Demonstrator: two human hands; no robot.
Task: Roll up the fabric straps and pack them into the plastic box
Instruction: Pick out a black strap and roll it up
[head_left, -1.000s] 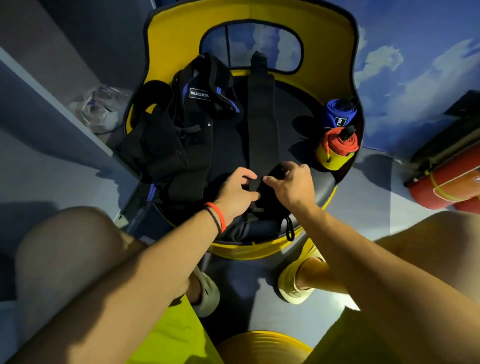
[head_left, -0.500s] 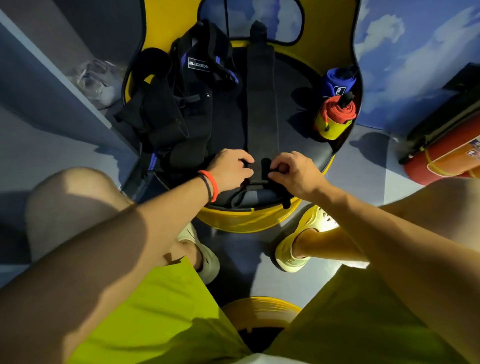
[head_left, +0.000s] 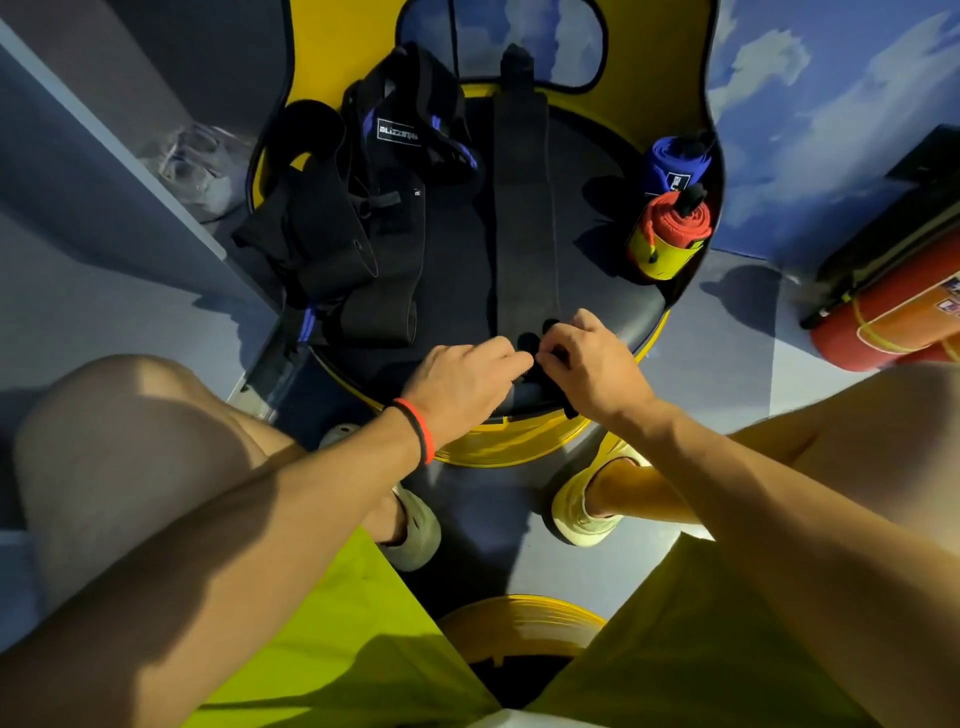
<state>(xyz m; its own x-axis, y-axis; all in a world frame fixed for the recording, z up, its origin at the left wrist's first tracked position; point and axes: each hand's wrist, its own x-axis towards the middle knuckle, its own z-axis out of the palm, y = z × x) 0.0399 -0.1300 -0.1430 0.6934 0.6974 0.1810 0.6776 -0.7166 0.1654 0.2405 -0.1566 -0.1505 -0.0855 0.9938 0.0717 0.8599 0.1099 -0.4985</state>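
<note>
At the near edge of a round black padded seat with a yellow rim (head_left: 597, 270), the left hand (head_left: 462, 379) and right hand (head_left: 592, 364) meet. The fingers of both are curled, pinching the bunched near end of a long black fabric strap (head_left: 524, 218). The strap lies flat down the seat's middle, running far to near. A heap of loose black straps with blue edging (head_left: 363, 234) sits to the left. A rolled blue strap (head_left: 675, 163) and a rolled red strap (head_left: 675, 223) stand at the far right.
</note>
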